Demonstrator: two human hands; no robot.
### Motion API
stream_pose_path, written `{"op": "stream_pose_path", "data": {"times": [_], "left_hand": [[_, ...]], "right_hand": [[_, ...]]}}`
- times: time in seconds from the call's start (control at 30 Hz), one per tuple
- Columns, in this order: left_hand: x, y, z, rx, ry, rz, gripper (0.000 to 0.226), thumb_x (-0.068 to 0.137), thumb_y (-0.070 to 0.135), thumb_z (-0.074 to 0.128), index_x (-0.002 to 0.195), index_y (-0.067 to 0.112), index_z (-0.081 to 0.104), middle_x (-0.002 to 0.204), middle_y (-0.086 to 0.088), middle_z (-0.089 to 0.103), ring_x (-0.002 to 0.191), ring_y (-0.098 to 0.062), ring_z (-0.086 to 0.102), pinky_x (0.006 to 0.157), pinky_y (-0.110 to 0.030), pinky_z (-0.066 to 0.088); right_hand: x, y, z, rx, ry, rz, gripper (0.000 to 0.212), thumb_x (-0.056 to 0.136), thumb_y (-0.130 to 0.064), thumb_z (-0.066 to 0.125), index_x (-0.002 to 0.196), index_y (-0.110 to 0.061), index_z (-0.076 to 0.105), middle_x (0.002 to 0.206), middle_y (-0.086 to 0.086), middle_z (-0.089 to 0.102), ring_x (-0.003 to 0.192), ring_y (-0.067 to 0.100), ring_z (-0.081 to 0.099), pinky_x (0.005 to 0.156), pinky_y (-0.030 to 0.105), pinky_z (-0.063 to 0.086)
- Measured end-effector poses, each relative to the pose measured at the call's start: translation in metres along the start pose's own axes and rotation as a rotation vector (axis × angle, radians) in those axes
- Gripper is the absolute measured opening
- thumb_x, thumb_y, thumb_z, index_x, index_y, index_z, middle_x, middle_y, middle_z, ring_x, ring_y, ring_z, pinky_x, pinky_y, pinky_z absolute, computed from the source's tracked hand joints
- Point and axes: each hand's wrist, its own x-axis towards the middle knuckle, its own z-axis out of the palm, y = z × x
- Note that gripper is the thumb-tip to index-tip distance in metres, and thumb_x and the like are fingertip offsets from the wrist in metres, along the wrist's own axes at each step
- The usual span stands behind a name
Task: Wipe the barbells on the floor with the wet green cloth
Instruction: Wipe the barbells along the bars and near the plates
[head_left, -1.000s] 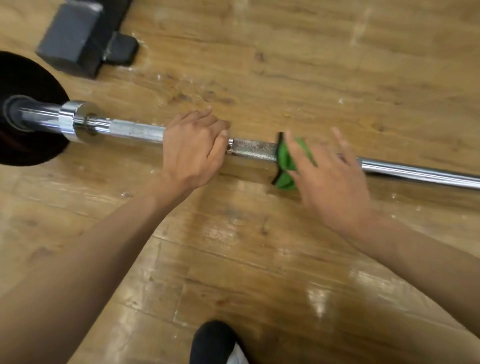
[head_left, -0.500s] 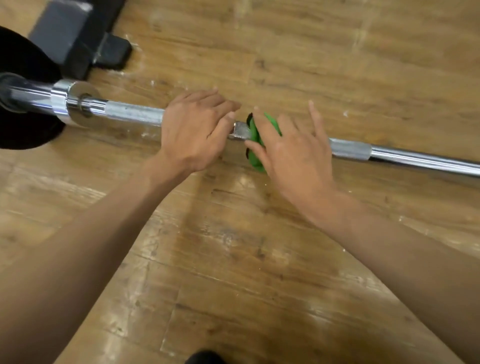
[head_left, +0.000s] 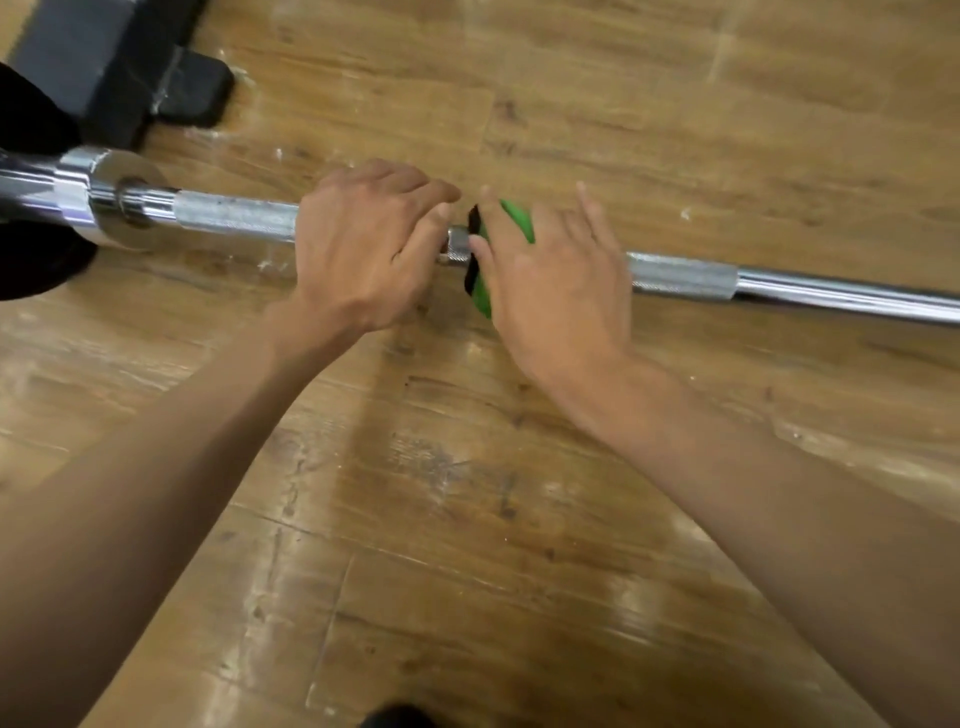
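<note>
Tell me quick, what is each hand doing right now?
Left hand: closed around the barbell shaft.
Right hand: open, straight fingers pressing the green cloth onto the shaft.

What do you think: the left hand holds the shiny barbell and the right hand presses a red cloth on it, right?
Almost. The cloth is green, not red, as the head view shows. The rest is right: the left hand grips the barbell, and the right hand presses the cloth on it.
</note>
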Motion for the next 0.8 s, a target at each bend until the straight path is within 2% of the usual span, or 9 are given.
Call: {"op": "stream_pose_path", "data": {"times": [0.1, 0.23, 0.3, 0.4, 0.5, 0.63, 0.7, 0.8], "left_hand": [[-0.003, -0.002, 0.002, 0.013, 0.009, 0.006, 0.060, 0.103, 0.043, 0.022, 0.122, 0.016, 0.072, 0.113, -0.009, 0.074, 0.117, -0.035, 0.064, 0.090, -0.052, 0.048], [-0.005, 0.005, 0.004, 0.055, 0.043, 0.010, 0.057, 0.103, 0.043, 0.025, 0.115, 0.015, 0.073, 0.111, -0.008, 0.075, 0.120, -0.034, 0.064, 0.093, -0.048, 0.046], [-0.009, 0.007, 0.006, 0.078, 0.058, 0.004, 0.057, 0.102, 0.043, 0.027, 0.117, 0.015, 0.074, 0.117, -0.007, 0.075, 0.129, -0.033, 0.061, 0.107, -0.048, 0.041], [-0.013, 0.007, 0.008, 0.119, 0.055, -0.015, 0.060, 0.104, 0.044, 0.025, 0.123, 0.015, 0.074, 0.125, -0.006, 0.073, 0.138, -0.033, 0.054, 0.123, -0.052, 0.025], [-0.014, 0.006, 0.008, 0.127, 0.077, -0.002, 0.064, 0.105, 0.043, 0.020, 0.126, 0.014, 0.073, 0.126, -0.007, 0.073, 0.140, -0.032, 0.054, 0.124, -0.056, 0.022], [-0.019, 0.006, 0.007, 0.060, 0.069, 0.009, 0.064, 0.106, 0.042, 0.019, 0.125, 0.015, 0.073, 0.123, -0.007, 0.075, 0.140, -0.031, 0.054, 0.122, -0.052, 0.028], [-0.023, 0.005, 0.007, 0.040, 0.064, 0.006, 0.063, 0.106, 0.043, 0.019, 0.126, 0.017, 0.073, 0.122, -0.006, 0.075, 0.142, -0.029, 0.052, 0.121, -0.050, 0.029], [-0.026, 0.007, 0.008, 0.042, 0.041, 0.004, 0.063, 0.105, 0.044, 0.019, 0.127, 0.018, 0.072, 0.123, -0.005, 0.075, 0.142, -0.027, 0.052, 0.120, -0.050, 0.032]], "right_hand": [[-0.034, 0.054, -0.017, -0.035, 0.000, -0.031, 0.041, 0.112, -0.038, 0.039, 0.142, -0.021, 0.062, 0.099, 0.010, 0.067, 0.090, 0.031, 0.066, 0.124, 0.051, 0.025], [-0.073, 0.120, -0.035, -0.077, 0.000, 0.206, 0.044, 0.114, -0.036, 0.036, 0.143, -0.012, 0.059, 0.103, 0.021, 0.063, 0.101, 0.039, 0.056, 0.122, 0.051, 0.027], [-0.069, 0.104, -0.032, -0.048, 0.018, 0.282, 0.044, 0.113, -0.036, 0.040, 0.142, -0.010, 0.060, 0.103, 0.023, 0.062, 0.102, 0.039, 0.055, 0.120, 0.050, 0.030], [-0.041, 0.041, -0.017, 0.011, 0.022, 0.235, 0.044, 0.109, -0.042, 0.046, 0.141, -0.017, 0.064, 0.096, 0.018, 0.066, 0.094, 0.037, 0.062, 0.118, 0.051, 0.034], [-0.016, -0.009, -0.006, 0.057, -0.003, 0.149, 0.043, 0.106, -0.042, 0.047, 0.139, -0.023, 0.065, 0.087, 0.013, 0.067, 0.087, 0.033, 0.065, 0.121, 0.049, 0.032], [-0.035, 0.025, -0.022, 0.040, -0.037, 0.005, 0.036, 0.107, -0.036, 0.045, 0.133, -0.024, 0.067, 0.091, 0.008, 0.064, 0.089, 0.029, 0.064, 0.126, 0.050, 0.023], [-0.056, 0.065, -0.034, -0.013, -0.045, 0.062, 0.034, 0.110, -0.035, 0.043, 0.132, -0.022, 0.067, 0.097, 0.009, 0.064, 0.093, 0.031, 0.062, 0.126, 0.052, 0.021], [-0.086, 0.105, -0.052, -0.062, -0.059, 0.308, 0.038, 0.112, -0.035, 0.039, 0.129, -0.019, 0.068, 0.106, 0.015, 0.065, 0.101, 0.038, 0.059, 0.125, 0.054, 0.021]]}}
